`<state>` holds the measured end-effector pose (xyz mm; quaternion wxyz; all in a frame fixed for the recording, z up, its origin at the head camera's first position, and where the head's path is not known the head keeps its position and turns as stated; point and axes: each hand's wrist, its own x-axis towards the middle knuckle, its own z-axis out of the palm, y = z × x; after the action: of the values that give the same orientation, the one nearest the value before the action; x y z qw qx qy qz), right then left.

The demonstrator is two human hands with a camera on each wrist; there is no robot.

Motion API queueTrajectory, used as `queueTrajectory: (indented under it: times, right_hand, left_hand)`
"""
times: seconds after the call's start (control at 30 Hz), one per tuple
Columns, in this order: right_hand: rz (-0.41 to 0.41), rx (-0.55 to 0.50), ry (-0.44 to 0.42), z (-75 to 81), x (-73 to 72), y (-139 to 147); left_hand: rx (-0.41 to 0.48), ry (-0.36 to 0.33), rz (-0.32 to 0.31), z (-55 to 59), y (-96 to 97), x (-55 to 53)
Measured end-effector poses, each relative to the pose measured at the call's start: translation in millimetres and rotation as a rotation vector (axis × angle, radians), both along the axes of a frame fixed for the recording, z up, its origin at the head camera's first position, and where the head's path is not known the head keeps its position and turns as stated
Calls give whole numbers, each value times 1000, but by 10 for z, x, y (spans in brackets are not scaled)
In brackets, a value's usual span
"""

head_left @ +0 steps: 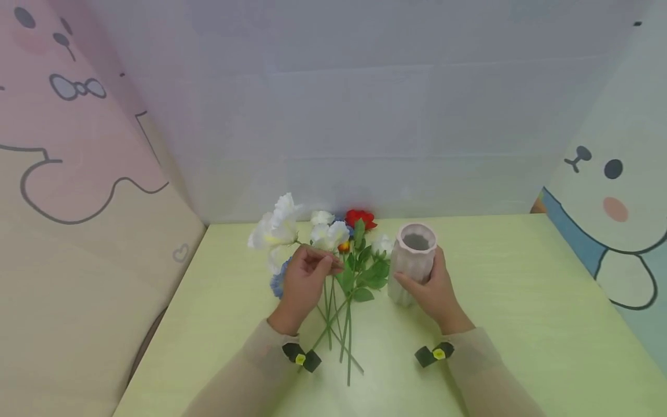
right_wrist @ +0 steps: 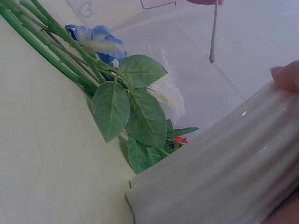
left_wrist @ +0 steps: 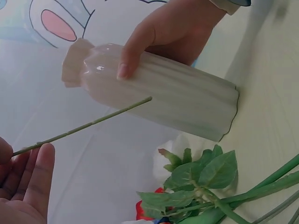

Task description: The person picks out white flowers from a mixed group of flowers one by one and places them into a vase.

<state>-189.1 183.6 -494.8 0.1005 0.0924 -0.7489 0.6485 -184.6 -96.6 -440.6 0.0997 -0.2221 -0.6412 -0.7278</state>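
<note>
My left hand (head_left: 306, 284) pinches the thin green stem (left_wrist: 93, 122) of a flower between thumb and fingers. Its bare end points toward the vase and stays apart from it. In the head view, a large white flower (head_left: 281, 226) spreads out just left of this hand, apparently on that stem. My right hand (head_left: 436, 292) is wrapped around a pale, ribbed ceramic vase (head_left: 411, 263), with the thumb on the near side. The vase stands upright on the table, its scalloped mouth open and no flower in it.
Left of the vase, several artificial flowers lie on the pale yellow table (head_left: 521, 289). Among them are a red flower (head_left: 361, 219), a blue flower (head_left: 278, 284) and green leaves (head_left: 372, 275). Crossing stems (head_left: 348, 341) reach toward me. A pale wall (head_left: 365, 116) rises behind.
</note>
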Motion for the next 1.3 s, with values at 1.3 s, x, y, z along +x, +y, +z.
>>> queueTrajectory:
  times: [1.3]
  right_hand:
    - [2,12,-19,19,5,-1]
  left_hand:
    - [73,111,-20,832,233,-729]
